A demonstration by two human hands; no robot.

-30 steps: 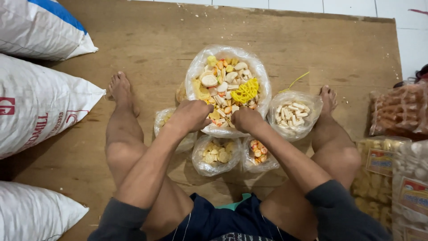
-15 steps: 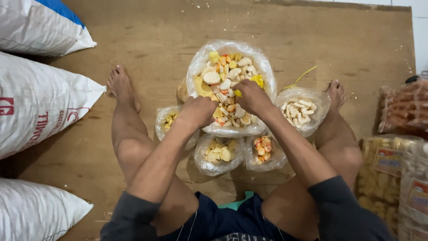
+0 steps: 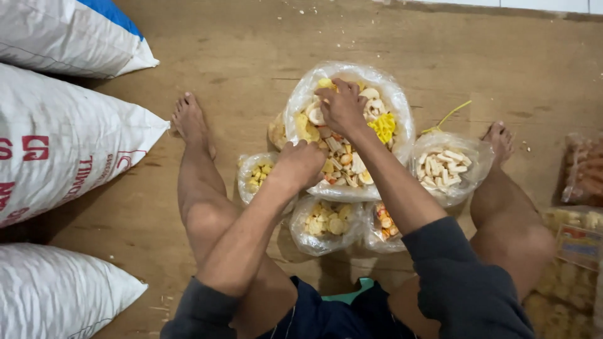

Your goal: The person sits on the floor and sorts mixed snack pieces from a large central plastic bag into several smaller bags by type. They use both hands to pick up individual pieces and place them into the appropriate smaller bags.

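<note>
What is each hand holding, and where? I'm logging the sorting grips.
Left hand grips the big mixed-cracker bag at its near rim. Right hand is down among the crackers; its grasp can't be told.

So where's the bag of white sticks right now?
The white-stick bag lies on the board, right of the big mixed bag, just inside the right foot.

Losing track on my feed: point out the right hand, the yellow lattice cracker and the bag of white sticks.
right hand [image 3: 342, 108], head view, back of hand.
yellow lattice cracker [image 3: 383, 127], head view, its middle.
bag of white sticks [image 3: 445, 167], head view, sticks inside.
</note>
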